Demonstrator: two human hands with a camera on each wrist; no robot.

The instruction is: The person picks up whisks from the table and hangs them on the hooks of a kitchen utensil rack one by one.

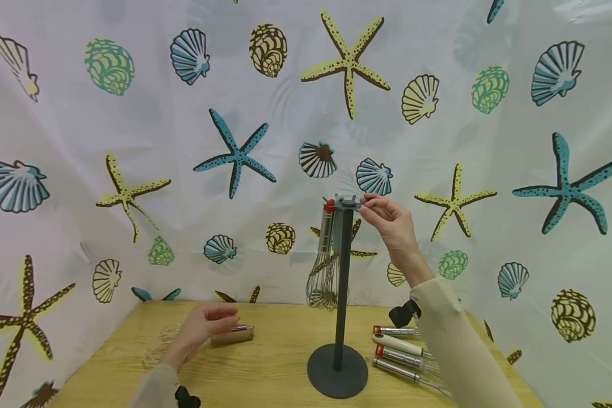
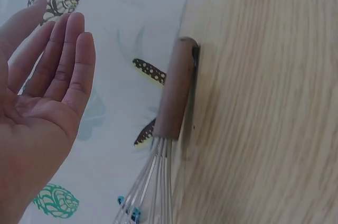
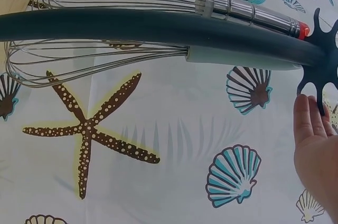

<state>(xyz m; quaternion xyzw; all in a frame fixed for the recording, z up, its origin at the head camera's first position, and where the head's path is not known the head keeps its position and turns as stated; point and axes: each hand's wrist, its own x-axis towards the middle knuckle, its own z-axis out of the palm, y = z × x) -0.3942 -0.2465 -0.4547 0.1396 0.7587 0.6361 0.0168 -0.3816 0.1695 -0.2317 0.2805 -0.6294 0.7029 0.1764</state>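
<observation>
My right hand [image 1: 395, 229] is raised at the top of a dark upright stand [image 1: 343, 283], its fingertips pinching a prong of the hooked crown [image 1: 345, 202]; the thumb is hidden in the right wrist view. Two whisks hang from the crown: a metal-handled whisk [image 3: 253, 14] with a red end, and a whisk with a pale green handle [image 3: 237, 58]. Low over the table at left, my left hand [image 1: 204, 328] holds nothing, its fingers loosely extended. Close by it lies a whisk with a brown handle [image 2: 177, 92], apart from the fingers in the left wrist view.
On the right of the wooden table [image 1: 275, 362] lie several whisks, among them one with a cream handle [image 1: 396, 344] and one with a red-ended metal handle [image 1: 400, 357]. The stand's round base [image 1: 326, 382] sits mid-table. A shell-patterned curtain [image 1: 285, 113] encloses the back and sides.
</observation>
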